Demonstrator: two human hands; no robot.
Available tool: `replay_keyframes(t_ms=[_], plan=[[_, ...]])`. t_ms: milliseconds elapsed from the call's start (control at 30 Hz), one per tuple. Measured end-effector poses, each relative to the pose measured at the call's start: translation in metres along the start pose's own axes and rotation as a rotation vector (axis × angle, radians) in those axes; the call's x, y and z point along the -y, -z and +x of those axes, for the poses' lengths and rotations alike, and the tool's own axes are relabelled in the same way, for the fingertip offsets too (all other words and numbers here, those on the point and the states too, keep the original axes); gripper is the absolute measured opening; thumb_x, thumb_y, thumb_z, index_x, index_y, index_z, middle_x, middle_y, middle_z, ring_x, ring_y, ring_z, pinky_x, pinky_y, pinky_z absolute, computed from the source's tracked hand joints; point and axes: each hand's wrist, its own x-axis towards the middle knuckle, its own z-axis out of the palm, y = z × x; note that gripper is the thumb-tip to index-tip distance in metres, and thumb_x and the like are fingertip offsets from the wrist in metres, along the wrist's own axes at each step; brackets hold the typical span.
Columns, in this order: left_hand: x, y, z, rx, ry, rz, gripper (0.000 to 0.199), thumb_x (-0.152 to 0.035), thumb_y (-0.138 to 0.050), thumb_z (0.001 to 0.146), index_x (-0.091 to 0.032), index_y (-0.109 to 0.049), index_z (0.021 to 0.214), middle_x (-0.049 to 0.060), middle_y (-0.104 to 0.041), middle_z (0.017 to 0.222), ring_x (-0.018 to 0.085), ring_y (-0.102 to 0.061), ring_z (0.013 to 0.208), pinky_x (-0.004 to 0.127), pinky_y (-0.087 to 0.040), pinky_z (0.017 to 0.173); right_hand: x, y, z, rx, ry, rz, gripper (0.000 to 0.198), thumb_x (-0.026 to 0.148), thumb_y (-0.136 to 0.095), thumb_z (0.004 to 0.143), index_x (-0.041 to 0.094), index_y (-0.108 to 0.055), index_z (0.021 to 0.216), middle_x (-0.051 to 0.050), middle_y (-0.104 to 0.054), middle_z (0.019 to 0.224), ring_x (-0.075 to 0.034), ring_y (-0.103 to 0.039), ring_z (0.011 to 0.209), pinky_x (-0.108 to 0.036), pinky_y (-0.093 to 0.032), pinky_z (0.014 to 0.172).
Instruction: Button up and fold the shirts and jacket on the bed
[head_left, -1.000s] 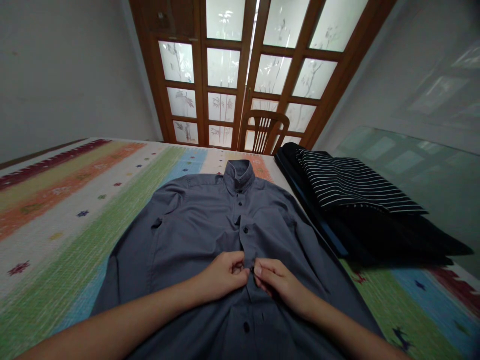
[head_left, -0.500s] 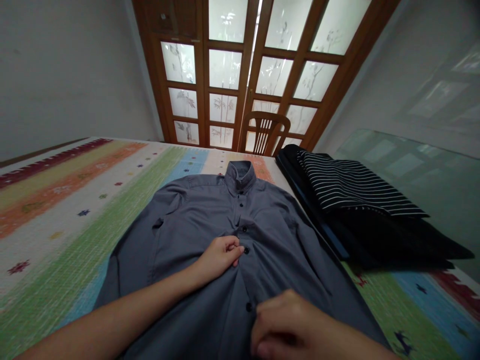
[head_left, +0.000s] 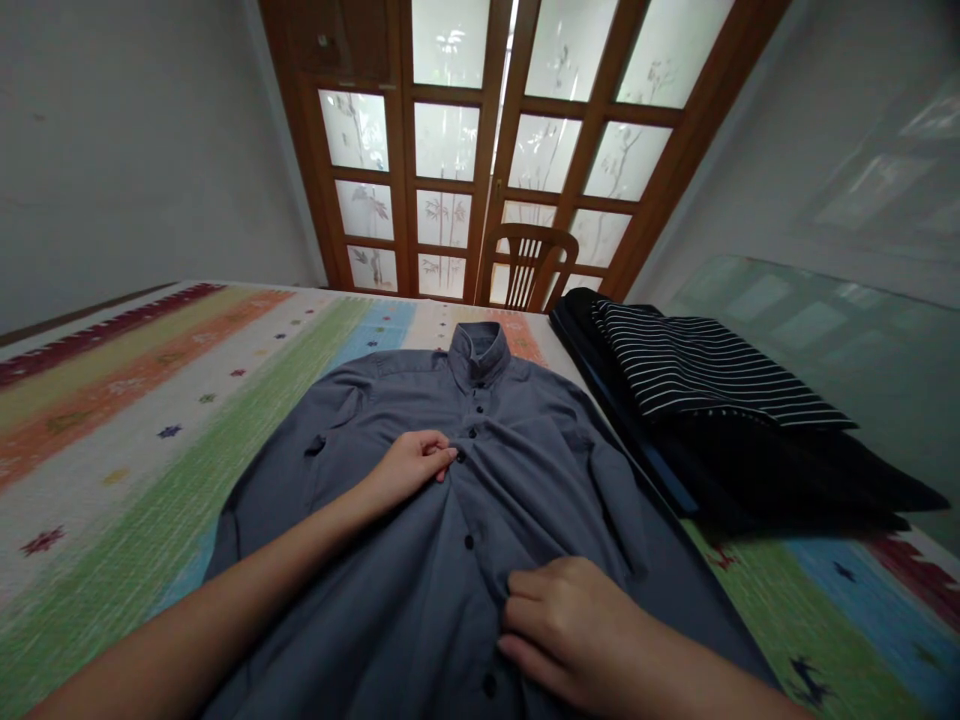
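Observation:
A grey button-up shirt [head_left: 405, 590] lies front side up, its collar [head_left: 480, 350] pointing away from me and dark buttons running down the middle. My left hand [head_left: 416, 465] pinches the front edge of the shirt beside one of the upper buttons [head_left: 460, 456], pulling the cloth into creases. Lower down, to the right of the button row, my right hand [head_left: 562, 620] has its fingers curled into the shirt front. Its fingertips are partly hidden against the cloth. Two more buttons, a middle one [head_left: 469, 542] and a lower one [head_left: 489, 685], show between and below the hands.
Folded dark clothes [head_left: 780, 475], topped by a black-and-white striped garment [head_left: 712, 370], lie right of the shirt. Beneath is a colourful striped cloth [head_left: 195, 480]. Behind stand a wooden chair [head_left: 534, 240] and glazed wooden doors [head_left: 480, 190]. A glass panel [head_left: 817, 320] leans at the right wall.
My left hand has moved up and a little left, drawing the shirt's button edge with it. My right hand has shifted slightly up and now rests against the shirt front.

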Motion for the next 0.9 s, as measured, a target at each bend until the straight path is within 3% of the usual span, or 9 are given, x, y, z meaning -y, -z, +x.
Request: replay_keyframes(t_ms=[100,267,367,533,667,800,900], plan=[[-0.002,0.001,-0.003,-0.011,-0.027,0.147,0.016,-0.032,-0.044,0.066,-0.017,-0.044,0.061,-0.007,-0.042,0.046,0.008,-0.039,0.044,0.019,-0.027,0.044,-0.011,-0.001,0.001,-0.082,-0.081,-0.033,0.021,0.029,-0.040,0.079,0.019,-0.054,0.067,0.002,-0.054,0.069,-0.009,-0.050,0.057,-0.022,-0.028,0.048],[-0.029,0.001,-0.024,-0.099,-0.068,0.657,0.013,-0.031,-0.043,0.069,-0.019,-0.045,0.064,-0.004,-0.048,0.052,0.011,-0.046,0.048,0.020,-0.026,0.045,-0.022,-0.001,0.004,-0.102,-0.191,-0.067,0.019,0.030,-0.046,0.076,0.018,-0.055,0.063,0.001,-0.053,0.069,-0.010,-0.050,0.058,-0.022,-0.027,0.048],[-0.047,-0.006,-0.041,-0.002,-0.150,0.856,0.019,-0.033,-0.038,0.074,-0.020,-0.047,0.063,-0.002,-0.052,0.055,0.013,-0.049,0.050,0.021,-0.026,0.044,-0.023,-0.006,0.006,-0.127,-0.257,-0.094,0.021,0.033,-0.049,0.074,0.018,-0.055,0.061,0.000,-0.054,0.066,-0.010,-0.050,0.055,-0.023,-0.026,0.046],[-0.046,-0.021,-0.054,0.219,-0.242,0.966,0.022,-0.033,-0.035,0.077,-0.020,-0.050,0.066,0.001,-0.059,0.061,0.017,-0.055,0.055,0.023,-0.032,0.046,-0.022,-0.017,0.011,-0.218,-0.437,-0.116,0.029,0.040,-0.045,0.073,0.018,-0.053,0.056,0.000,-0.054,0.062,-0.011,-0.050,0.050,-0.024,-0.026,0.045],[-0.039,-0.024,-0.051,0.280,-0.214,1.011,0.019,-0.034,-0.040,0.074,-0.020,-0.052,0.070,0.003,-0.062,0.065,0.021,-0.058,0.059,0.027,-0.039,0.048,-0.023,-0.021,0.013,-0.344,-0.522,-0.116,0.013,0.026,-0.044,0.073,0.018,-0.052,0.068,-0.001,-0.054,0.069,-0.013,-0.053,0.057,-0.023,-0.032,0.048],[-0.039,-0.023,-0.050,0.310,-0.178,1.048,0.023,-0.038,-0.044,0.072,-0.018,-0.053,0.075,0.006,-0.062,0.068,0.024,-0.059,0.062,0.030,-0.043,0.051,-0.025,-0.022,0.013,-0.435,-0.431,-0.035,0.023,0.013,-0.040,0.071,0.018,-0.049,0.091,-0.003,-0.054,0.083,-0.015,-0.053,0.074,-0.024,-0.038,0.060],[-0.037,-0.024,-0.050,0.326,-0.180,1.102,0.024,-0.039,-0.047,0.071,-0.016,-0.054,0.078,0.008,-0.063,0.069,0.026,-0.060,0.064,0.032,-0.044,0.052,-0.028,-0.022,0.013,-0.433,-0.396,0.027,0.018,0.012,-0.038,0.073,0.018,-0.052,0.082,-0.003,-0.053,0.078,-0.015,-0.052,0.074,-0.024,-0.039,0.061]])
